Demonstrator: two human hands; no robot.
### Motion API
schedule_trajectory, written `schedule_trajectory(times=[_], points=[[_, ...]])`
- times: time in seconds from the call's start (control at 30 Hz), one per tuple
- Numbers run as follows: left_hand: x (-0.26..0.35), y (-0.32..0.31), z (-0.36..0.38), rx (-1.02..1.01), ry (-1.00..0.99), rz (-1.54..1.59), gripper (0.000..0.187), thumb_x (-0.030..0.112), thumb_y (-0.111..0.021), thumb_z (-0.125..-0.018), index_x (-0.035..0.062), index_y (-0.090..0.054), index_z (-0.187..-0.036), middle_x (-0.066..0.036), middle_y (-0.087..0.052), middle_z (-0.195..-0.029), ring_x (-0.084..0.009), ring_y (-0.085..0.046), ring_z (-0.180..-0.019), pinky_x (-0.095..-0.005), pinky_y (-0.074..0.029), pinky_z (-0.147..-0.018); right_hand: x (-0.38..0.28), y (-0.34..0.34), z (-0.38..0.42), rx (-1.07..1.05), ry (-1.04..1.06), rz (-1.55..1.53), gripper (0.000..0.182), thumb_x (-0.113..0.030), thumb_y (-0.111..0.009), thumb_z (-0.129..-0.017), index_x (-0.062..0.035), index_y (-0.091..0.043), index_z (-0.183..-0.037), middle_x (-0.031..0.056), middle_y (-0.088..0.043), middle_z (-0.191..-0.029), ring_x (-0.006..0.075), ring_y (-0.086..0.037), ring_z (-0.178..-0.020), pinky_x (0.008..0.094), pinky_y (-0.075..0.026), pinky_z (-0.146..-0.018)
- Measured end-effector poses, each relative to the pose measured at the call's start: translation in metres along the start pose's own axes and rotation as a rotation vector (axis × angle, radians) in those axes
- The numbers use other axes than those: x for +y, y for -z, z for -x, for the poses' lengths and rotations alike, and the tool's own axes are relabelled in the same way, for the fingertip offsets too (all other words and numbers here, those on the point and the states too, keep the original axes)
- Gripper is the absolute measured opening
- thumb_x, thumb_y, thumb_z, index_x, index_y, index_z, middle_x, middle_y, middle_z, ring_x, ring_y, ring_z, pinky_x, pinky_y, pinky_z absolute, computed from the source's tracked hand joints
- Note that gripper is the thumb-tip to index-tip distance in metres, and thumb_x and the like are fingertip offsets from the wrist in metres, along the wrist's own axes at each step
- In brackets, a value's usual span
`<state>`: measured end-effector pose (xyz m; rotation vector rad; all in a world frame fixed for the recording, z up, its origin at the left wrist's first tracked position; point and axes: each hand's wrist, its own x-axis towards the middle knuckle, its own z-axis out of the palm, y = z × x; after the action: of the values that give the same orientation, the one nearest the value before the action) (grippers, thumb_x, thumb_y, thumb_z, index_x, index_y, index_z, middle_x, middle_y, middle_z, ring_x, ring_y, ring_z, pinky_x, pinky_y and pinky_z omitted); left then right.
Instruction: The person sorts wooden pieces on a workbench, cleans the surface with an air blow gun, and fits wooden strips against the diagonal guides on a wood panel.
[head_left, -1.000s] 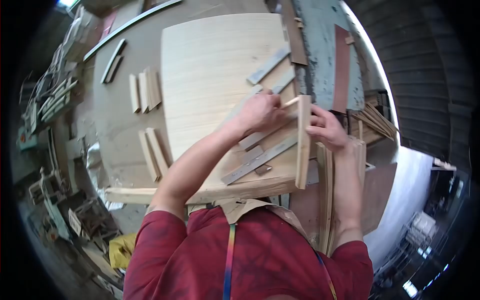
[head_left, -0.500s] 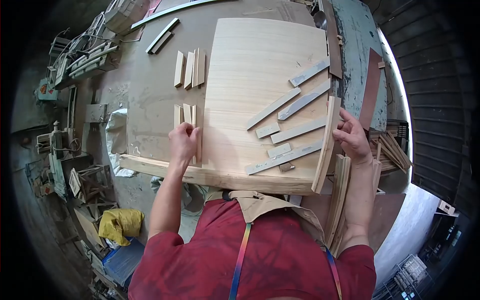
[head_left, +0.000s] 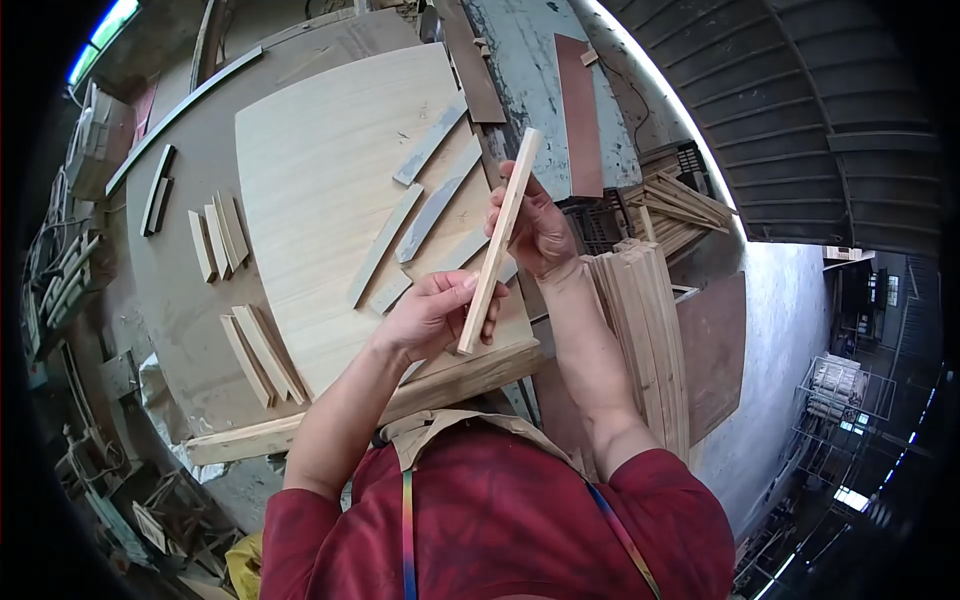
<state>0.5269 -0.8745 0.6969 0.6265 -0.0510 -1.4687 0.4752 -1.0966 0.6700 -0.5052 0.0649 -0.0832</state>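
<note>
A pale wooden strip is held up at a slant over the right part of a large light wooden panel. My left hand pinches it near its lower end. Higher up, my right hand has its fingers around the same strip. Beneath and left of the hands, several grey-faced strips, among them a curved one, lie across the panel. Short wooden pieces stand in two groups left of the panel, one nearer and one farther.
A thick wooden beam runs along the table's near edge. Long stacked boards stand right of my right forearm. More sticks lie in a crate beyond. A reddish board rests on the worn blue-green surface.
The view has turned to the right. My left hand has left the near group of short pieces and now grips a strip. The strip at my right hand has moved from the panel's edge to between both hands.
</note>
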Motion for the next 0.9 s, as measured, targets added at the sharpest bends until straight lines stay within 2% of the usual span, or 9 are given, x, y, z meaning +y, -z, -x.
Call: schedule_trajectory(times=[0.07, 0.1, 0.2, 0.33, 0.43, 0.63, 0.77, 0.87, 0.9], points=[[-0.005, 0.007, -0.004, 0.014, -0.02, 0.078, 0.036, 0.029, -0.056, -0.111, -0.0041, -0.068, -0.119, -0.009, -0.074, -0.097, -0.0154, -0.069, -0.077, -0.03, -0.058, -0.068, -0.001, -0.003, 0.002, 0.002, 0.047, -0.068, 0.044, -0.011, -0.063, -0.105, -0.0036, -0.053, -0.147, 0.009, -0.071, -0.117, 0.0206, -0.07, -0.108, 0.0424, -0.06, -0.092], [-0.004, 0.013, -0.006, 0.023, -0.012, 0.081, 0.036, 0.029, -0.056, -0.111, -0.0041, -0.068, -0.119, -0.009, -0.074, -0.097, -0.0154, -0.069, -0.077, -0.03, -0.058, -0.068, -0.006, -0.004, 0.001, 0.113, 0.034, 0.019, 0.044, -0.013, -0.063, -0.105, -0.0033, -0.053, -0.146, 0.0085, -0.071, -0.116, 0.0208, -0.07, -0.107, 0.0427, -0.06, -0.091], [0.013, 0.024, -0.019, 0.318, -0.06, -0.428, 0.032, 0.029, -0.064, -0.107, -0.002, -0.07, -0.11, -0.001, -0.069, -0.081, -0.0082, -0.059, -0.062, -0.0259, -0.049, -0.053, -0.026, -0.002, -0.008, 0.327, -0.008, 0.198, 0.043, -0.016, -0.064, -0.105, -0.0026, -0.054, -0.145, 0.0075, -0.07, -0.114, 0.0211, -0.069, -0.106, 0.0433, -0.061, -0.09], [0.035, 0.018, -0.035, 0.505, -0.039, -0.743, 0.033, 0.029, -0.072, -0.102, -0.0034, -0.074, -0.107, -0.002, -0.068, -0.072, -0.0082, -0.058, -0.061, -0.0276, -0.046, -0.056, -0.045, 0.027, -0.025, 0.421, -0.118, 0.396, 0.041, -0.017, -0.068, -0.104, -0.0028, -0.057, -0.141, 0.0075, -0.07, -0.112, 0.0219, -0.07, -0.103, 0.0414, -0.061, -0.088], [0.035, 0.025, -0.034, 0.54, -0.112, -0.871, 0.032, 0.027, -0.073, -0.1, -0.0034, -0.074, -0.111, -0.004, -0.068, -0.071, -0.0095, -0.058, -0.06, -0.0285, -0.047, -0.056, -0.046, 0.04, -0.041, 0.464, -0.063, 0.631, 0.042, -0.011, -0.07, -0.101, -0.0011, -0.055, -0.139, 0.0091, -0.07, -0.112, 0.0213, -0.072, -0.099, 0.0391, -0.063, -0.084], [0.039, 0.04, -0.034, 0.577, -0.32, -1.055, 0.028, 0.019, -0.072, -0.101, -0.0018, -0.074, -0.119, 0.0, -0.066, -0.073, -0.0044, -0.053, -0.058, -0.0245, -0.042, -0.051, -0.019, 0.026, -0.064, 0.526, 0.11, 0.686, 0.049, -0.003, -0.072, -0.097, 0.0001, -0.05, -0.14, 0.012, -0.072, -0.111, 0.0186, -0.072, -0.096, 0.0359, -0.066, -0.077], [0.057, 0.042, -0.043, 0.589, -0.423, -1.115, 0.03, 0.017, -0.07, -0.1, -0.0011, -0.074, -0.124, -0.002, -0.07, -0.075, -0.0063, -0.058, -0.062, -0.0263, -0.048, -0.056, -0.015, 0.027, -0.083, 0.506, 0.156, 0.669, 0.051, 0.0, -0.072, -0.097, -0.0005, -0.048, -0.142, 0.0121, -0.072, -0.108, 0.0191, -0.072, -0.096, 0.0367, -0.066, -0.078], [0.071, 0.045, -0.057, 0.651, -0.44, -1.264, 0.033, 0.018, -0.071, -0.097, 0.0012, -0.074, -0.125, -0.017, -0.077, -0.084, -0.0192, -0.072, -0.069, -0.0343, -0.057, -0.07, -0.008, 0.035, -0.092, 0.496, 0.185, 0.691, 0.05, 0.0, -0.072, -0.097, -0.0007, -0.049, -0.142, 0.0128, -0.072, -0.108, 0.0194, -0.072, -0.096, 0.0368, -0.066, -0.078], [0.073, 0.045, -0.061, 0.645, -0.442, -1.271, 0.033, 0.018, -0.071, -0.097, 0.0012, -0.074, -0.125, -0.017, -0.077, -0.084, -0.0192, -0.072, -0.069, -0.0343, -0.057, -0.07, -0.006, 0.036, -0.094, 0.495, 0.191, 0.689, 0.051, 0.001, -0.072, -0.096, -0.0004, -0.049, -0.142, 0.0133, -0.072, -0.108, 0.0192, -0.072, -0.095, 0.0364, -0.066, -0.078]])
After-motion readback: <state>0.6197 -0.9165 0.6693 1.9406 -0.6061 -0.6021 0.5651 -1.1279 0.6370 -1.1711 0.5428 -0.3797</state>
